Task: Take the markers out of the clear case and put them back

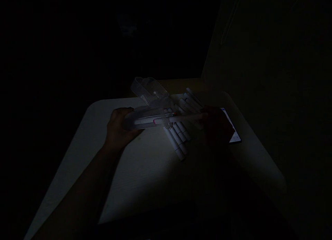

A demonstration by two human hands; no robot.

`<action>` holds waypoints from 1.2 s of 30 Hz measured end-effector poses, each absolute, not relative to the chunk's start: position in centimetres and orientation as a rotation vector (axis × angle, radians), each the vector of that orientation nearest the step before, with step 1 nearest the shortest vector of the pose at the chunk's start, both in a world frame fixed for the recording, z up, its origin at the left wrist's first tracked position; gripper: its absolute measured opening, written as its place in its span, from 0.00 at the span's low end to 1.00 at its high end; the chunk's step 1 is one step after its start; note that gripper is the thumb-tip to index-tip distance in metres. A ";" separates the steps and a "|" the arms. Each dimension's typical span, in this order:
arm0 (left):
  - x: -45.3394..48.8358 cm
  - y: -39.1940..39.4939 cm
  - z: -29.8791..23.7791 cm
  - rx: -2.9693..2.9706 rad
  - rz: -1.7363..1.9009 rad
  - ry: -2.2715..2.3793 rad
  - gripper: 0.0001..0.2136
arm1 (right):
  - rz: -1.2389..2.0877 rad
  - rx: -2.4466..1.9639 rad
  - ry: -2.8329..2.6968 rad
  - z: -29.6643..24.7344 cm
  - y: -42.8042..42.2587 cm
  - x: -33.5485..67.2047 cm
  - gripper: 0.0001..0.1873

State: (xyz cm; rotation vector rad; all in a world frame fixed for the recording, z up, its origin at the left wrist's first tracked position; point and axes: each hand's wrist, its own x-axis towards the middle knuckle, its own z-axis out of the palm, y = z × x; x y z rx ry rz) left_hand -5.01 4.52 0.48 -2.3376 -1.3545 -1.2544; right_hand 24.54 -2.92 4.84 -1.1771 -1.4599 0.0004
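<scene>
My left hand (118, 126) is wrapped round the closed end of a clear plastic case (145, 113), which lies on its side with its flap lid (150, 88) open toward the back. A few markers (144, 121) show inside it. In deep shadow, my right hand (216, 124) grips the end of a pale marker (185, 117); its other end is at the mouth of the case. Under and beyond the case, several white markers (177, 138) lie side by side on the table. The fingers of my right hand are mostly dark.
A phone (235, 138) with a lit screen lies to the right, partly behind my right hand. The pale table (137, 167) has rounded far corners. Behind it stands a dark surface (160, 43), and the room is very dim.
</scene>
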 end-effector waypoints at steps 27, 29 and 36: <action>-5.1 4.5 0.4 -2.346 -1.273 -1.369 0.30 | -0.047 -1.129 -1.803 4.0 -1.9 23.0 0.14; -5.1 4.5 0.5 -2.346 -1.270 -1.384 0.30 | -0.005 -1.152 -1.843 3.9 -1.9 22.7 0.16; -5.1 4.5 0.6 -2.363 -1.250 -1.399 0.29 | 0.120 -1.153 -1.950 3.1 -2.1 21.8 0.21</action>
